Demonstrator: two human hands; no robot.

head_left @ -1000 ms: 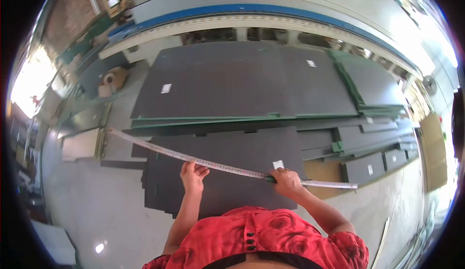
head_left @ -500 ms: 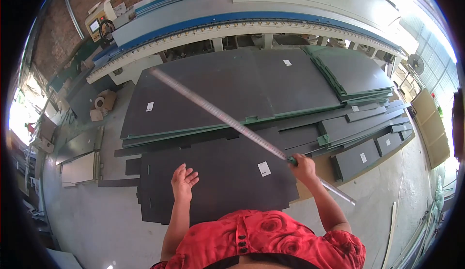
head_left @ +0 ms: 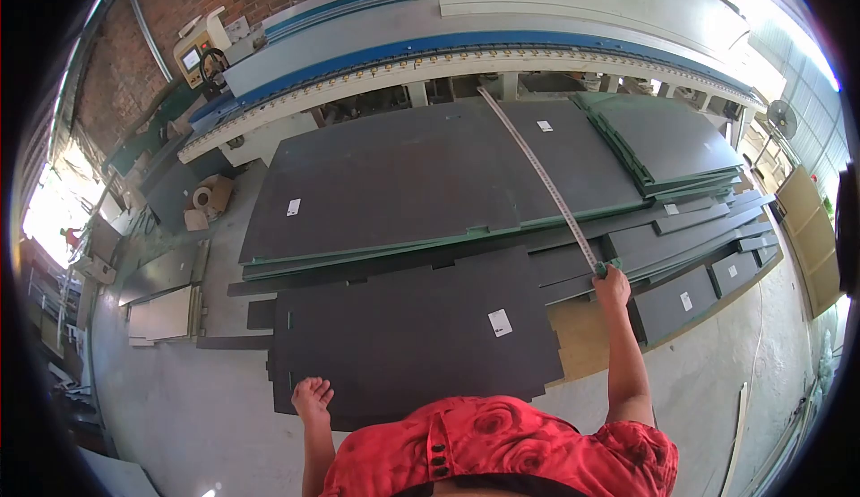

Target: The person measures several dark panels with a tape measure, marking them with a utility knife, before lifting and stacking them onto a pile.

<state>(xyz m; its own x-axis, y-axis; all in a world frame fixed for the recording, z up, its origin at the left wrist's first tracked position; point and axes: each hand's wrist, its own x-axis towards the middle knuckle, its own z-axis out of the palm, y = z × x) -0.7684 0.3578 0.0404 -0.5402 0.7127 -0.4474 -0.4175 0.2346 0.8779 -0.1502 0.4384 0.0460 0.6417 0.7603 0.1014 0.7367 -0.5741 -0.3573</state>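
In my right hand [head_left: 613, 287] is a long ruler [head_left: 537, 167] with printed markings, gripped at a green part near its lower end. From there the ruler slants up and left across the big dark panels [head_left: 385, 175], its far tip near the machine. My left hand [head_left: 313, 399] holds nothing, its fingers loosely bent and a little apart, over the near left corner of a dark notched panel [head_left: 403, 336]. That panel lies right in front of me and bears a white label [head_left: 500, 322].
Behind the panels stands a long machine [head_left: 502, 49] with a blue rail. Green-edged panels [head_left: 681, 143] are stacked at the right, with narrower dark boards [head_left: 676, 300] nearer me. A cardboard box [head_left: 215, 194] and a fan [head_left: 781, 119] stand farther out.
The ruler has swung clockwise, its far tip moving from upper left toward the middle. My right hand has shifted right and up; my left hand dropped toward me, its fingers bending more.
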